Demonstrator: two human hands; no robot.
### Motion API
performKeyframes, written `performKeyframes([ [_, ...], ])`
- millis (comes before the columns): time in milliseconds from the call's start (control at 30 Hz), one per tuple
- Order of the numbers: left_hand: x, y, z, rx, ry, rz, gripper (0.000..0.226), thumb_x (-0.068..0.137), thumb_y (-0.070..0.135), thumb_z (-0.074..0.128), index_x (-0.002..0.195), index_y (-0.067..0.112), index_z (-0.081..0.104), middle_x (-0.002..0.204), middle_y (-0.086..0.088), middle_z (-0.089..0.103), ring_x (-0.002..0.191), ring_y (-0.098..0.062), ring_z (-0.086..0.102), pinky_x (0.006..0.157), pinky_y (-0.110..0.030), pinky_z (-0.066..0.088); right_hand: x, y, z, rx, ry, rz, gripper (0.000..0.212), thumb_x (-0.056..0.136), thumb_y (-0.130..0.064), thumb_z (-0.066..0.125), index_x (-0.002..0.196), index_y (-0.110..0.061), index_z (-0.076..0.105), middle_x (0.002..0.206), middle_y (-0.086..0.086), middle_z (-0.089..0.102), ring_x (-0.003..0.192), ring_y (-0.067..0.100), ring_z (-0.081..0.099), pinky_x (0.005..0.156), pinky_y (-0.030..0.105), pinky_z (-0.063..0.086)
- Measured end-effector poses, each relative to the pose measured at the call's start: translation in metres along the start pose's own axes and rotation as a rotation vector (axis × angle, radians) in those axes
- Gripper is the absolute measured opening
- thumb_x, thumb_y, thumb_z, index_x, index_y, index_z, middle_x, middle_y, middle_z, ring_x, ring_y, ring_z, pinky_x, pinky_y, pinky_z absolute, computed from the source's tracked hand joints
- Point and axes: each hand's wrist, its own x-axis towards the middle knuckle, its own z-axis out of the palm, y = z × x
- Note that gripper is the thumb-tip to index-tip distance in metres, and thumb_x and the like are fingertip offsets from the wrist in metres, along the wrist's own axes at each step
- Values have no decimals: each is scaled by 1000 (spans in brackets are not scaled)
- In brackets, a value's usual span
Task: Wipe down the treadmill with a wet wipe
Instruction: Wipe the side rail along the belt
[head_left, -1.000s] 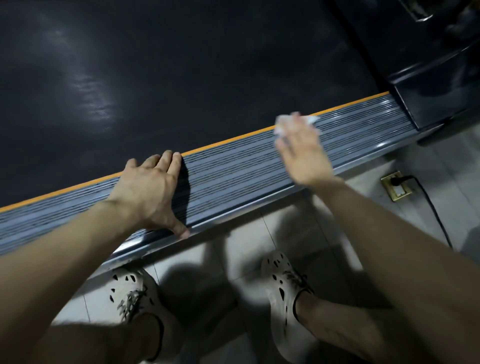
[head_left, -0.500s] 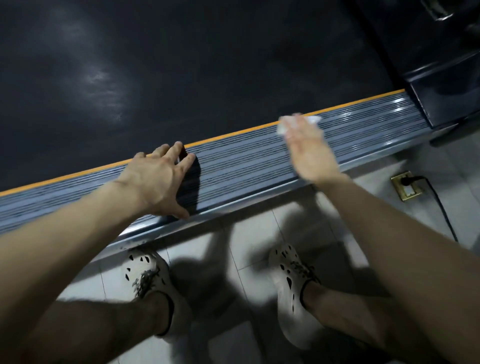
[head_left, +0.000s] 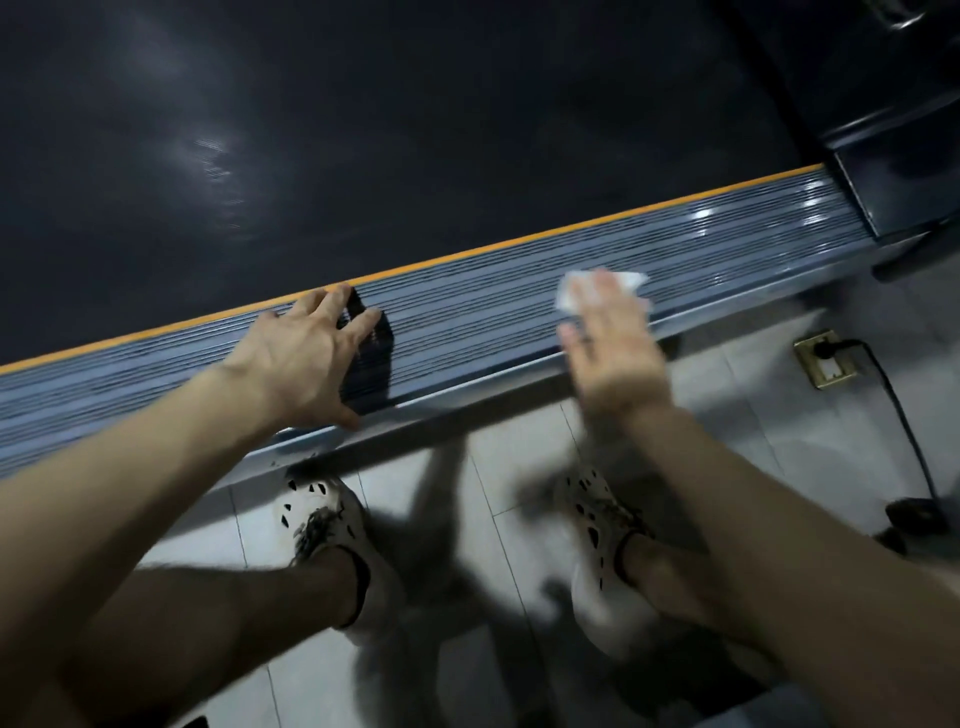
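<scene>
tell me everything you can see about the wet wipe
The wet wipe is a small white sheet, thin and rumpled, lying on the treadmill's ribbed grey side rail, short of the orange stripe. The right hand presses it with straight fingers and covers its middle; its corners show beyond the fingertips. It is blurred.

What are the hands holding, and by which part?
Neither grips anything. The right hand presses the white wet wipe flat against the treadmill's side rail under straight fingers. The left hand rests spread on the rail.
</scene>
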Motion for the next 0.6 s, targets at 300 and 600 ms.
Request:
performKeyframes([
  [300,-33,-38,36,-35,-65,-167,156,58,87,81,168,29,-12,176,-16,-6,162,-41,7,114,-58,47,-73,-229,44,99,-235,-462,66,113,-52,29,168,-14,29,179,9,6,166,21,-6,133,46,8],
  [600,-38,-48,37,-107,-73,-147,159,50,85,84,168,40,-13,179,-2,-6,165,-35,8,116,-55,47,-18,-55,21,15,-43,104,75,110,-63,14,170,-19,23,177,13,14,165,27,8,131,53,17],
])
